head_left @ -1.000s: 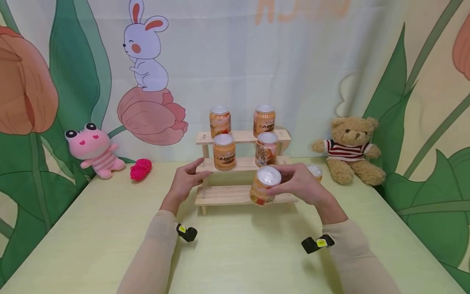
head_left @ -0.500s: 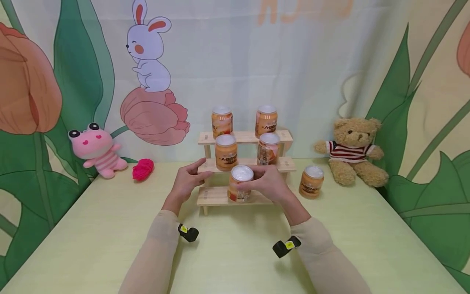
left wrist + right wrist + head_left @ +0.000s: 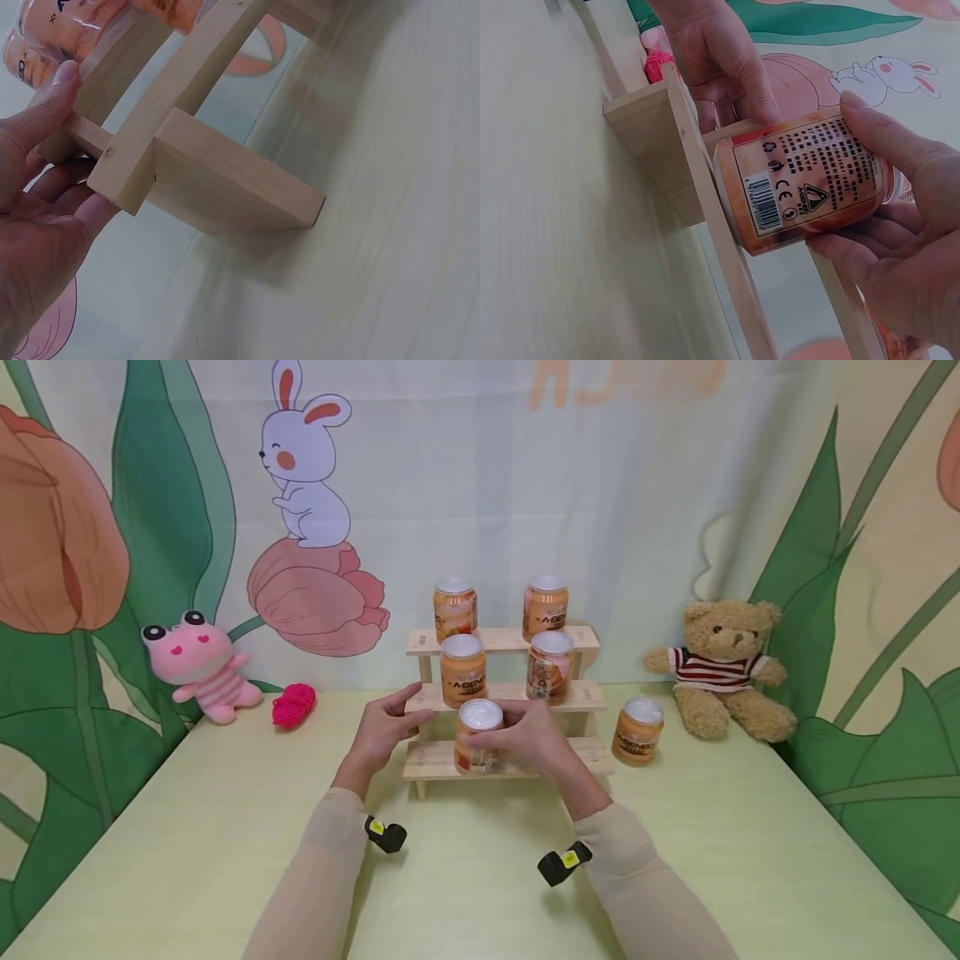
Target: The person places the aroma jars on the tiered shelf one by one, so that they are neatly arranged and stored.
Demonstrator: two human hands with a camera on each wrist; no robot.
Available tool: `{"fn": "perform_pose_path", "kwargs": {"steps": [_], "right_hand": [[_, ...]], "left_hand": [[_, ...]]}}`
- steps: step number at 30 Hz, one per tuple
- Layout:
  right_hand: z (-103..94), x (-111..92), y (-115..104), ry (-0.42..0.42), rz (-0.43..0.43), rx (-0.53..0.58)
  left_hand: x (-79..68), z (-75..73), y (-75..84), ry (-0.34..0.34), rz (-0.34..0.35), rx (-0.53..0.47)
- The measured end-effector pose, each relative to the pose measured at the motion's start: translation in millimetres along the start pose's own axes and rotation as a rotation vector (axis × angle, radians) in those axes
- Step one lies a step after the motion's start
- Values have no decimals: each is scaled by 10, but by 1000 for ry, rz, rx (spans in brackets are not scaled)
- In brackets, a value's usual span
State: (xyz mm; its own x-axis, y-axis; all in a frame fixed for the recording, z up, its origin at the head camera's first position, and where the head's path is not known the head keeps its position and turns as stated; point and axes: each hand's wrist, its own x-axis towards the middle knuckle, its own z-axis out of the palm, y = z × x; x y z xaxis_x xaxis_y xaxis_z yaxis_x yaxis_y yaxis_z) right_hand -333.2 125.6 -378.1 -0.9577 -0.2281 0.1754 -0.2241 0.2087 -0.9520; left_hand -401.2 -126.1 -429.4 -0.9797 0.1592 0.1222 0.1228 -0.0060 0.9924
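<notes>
A three-tier wooden display shelf (image 3: 429, 762) stands on the table. My right hand (image 3: 529, 737) grips an orange-labelled can (image 3: 478, 752) with a silver lid from its right side, thumb in front and fingers behind. The can is upright at the bottom tier, left of its middle; its base is right at the board in the right wrist view, where its barcode (image 3: 761, 201) shows. My left hand (image 3: 381, 728) holds the left end of the shelf, thumb above and fingers curled under the board in the left wrist view. Two similar cans stand on the middle tier, including the left can (image 3: 463, 672).
On the top tier are two more cans, one a left can (image 3: 454, 612). Another can (image 3: 637, 735) stands on the table right of the shelf. A teddy bear (image 3: 716, 668) sits at back right; a pink frog plush (image 3: 198, 664) and red yarn ball (image 3: 293, 707) lie at back left.
My right hand has carried the can leftward from the bottom tier's right half to left of its middle. The can on the table at right has come into full view. My left hand stays put.
</notes>
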Motion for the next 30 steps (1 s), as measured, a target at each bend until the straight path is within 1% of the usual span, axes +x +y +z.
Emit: {"fn": "perform_pose_path", "kwargs": {"steps": [5, 8, 15, 20, 21, 28, 30], "right_hand": [[42, 0, -5, 1, -19, -5], [69, -3, -9, 20, -23, -11], [153, -9, -16, 70, -42, -106], [180, -22, -4, 88, -66, -113], [179, -21, 1, 93, -72, -112], [170, -24, 11, 128, -88, -144], [166, -24, 17, 125, -93, -141]], "left_hand": [[-8, 6, 12, 4, -4, 0], [-7, 10, 14, 9, 1, 8], [-13, -31, -15, 19, 0, 20], [-23, -34, -4, 15, -10, 11], [-26, -28, 5, 11, -12, 14], [-168, 61, 237, -8, 5, 26], [-174, 64, 243, -11, 5, 23]]}}
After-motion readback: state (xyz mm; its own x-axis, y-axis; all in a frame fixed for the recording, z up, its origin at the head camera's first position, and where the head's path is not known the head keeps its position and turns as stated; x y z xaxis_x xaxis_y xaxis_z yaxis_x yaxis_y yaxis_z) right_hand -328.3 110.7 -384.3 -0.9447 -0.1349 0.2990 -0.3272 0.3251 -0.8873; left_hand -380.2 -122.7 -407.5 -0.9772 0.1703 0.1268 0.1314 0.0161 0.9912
